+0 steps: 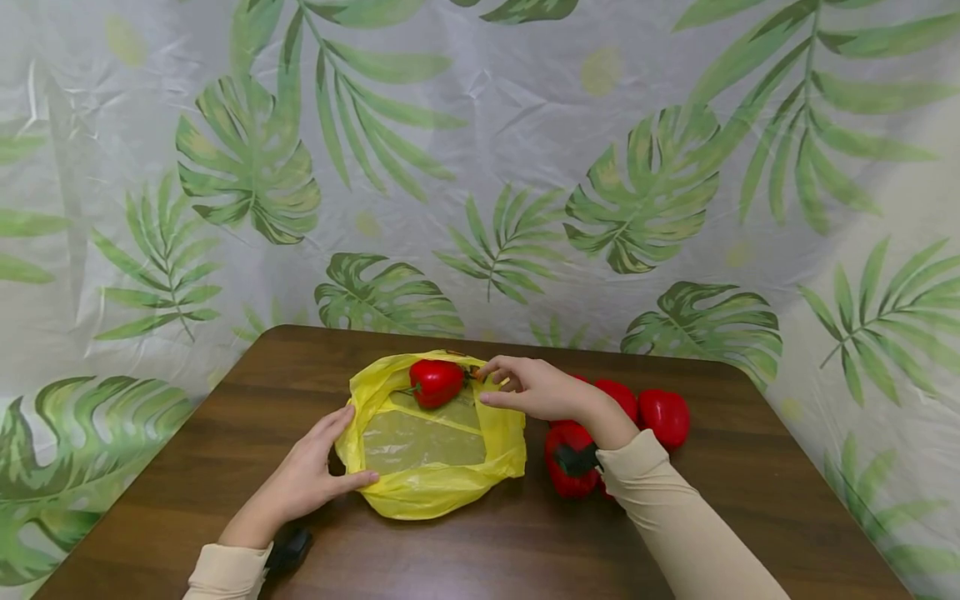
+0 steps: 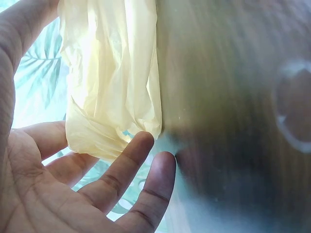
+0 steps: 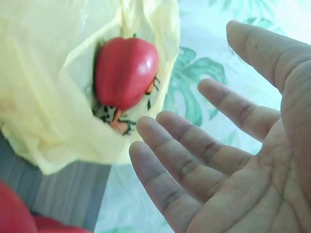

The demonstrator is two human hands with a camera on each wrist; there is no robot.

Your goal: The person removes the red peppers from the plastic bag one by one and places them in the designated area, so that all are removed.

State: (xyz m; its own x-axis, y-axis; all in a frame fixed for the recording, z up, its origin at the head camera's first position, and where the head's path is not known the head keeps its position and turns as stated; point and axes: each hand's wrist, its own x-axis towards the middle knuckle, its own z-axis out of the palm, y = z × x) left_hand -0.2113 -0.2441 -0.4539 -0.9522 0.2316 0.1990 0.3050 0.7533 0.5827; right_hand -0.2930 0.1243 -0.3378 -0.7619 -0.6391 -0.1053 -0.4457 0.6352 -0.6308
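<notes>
A yellow plastic bag point(image 1: 431, 497) lies on the table with its mouth spread wide. One red bell pepper point(image 1: 437, 383) rests inside it near the far side; the right wrist view shows this pepper point(image 3: 126, 73) against printed marks on the bag. My left hand point(image 1: 303, 475) touches the bag's left side, its thumb near the front rim. In the left wrist view, loosely spread fingers point(image 2: 119, 177) lie against the plastic point(image 2: 112, 73). Over the bag's right far edge is my right hand point(image 1: 536, 387), fingers relaxed, holding nothing, beside the bagged pepper.
Several more red peppers point(image 1: 665, 418) are grouped on the brown wooden table point(image 1: 735, 517) to the right of the bag, partly hidden by my right forearm. A leaf-patterned sheet point(image 1: 517, 150) hangs behind the table's far edge.
</notes>
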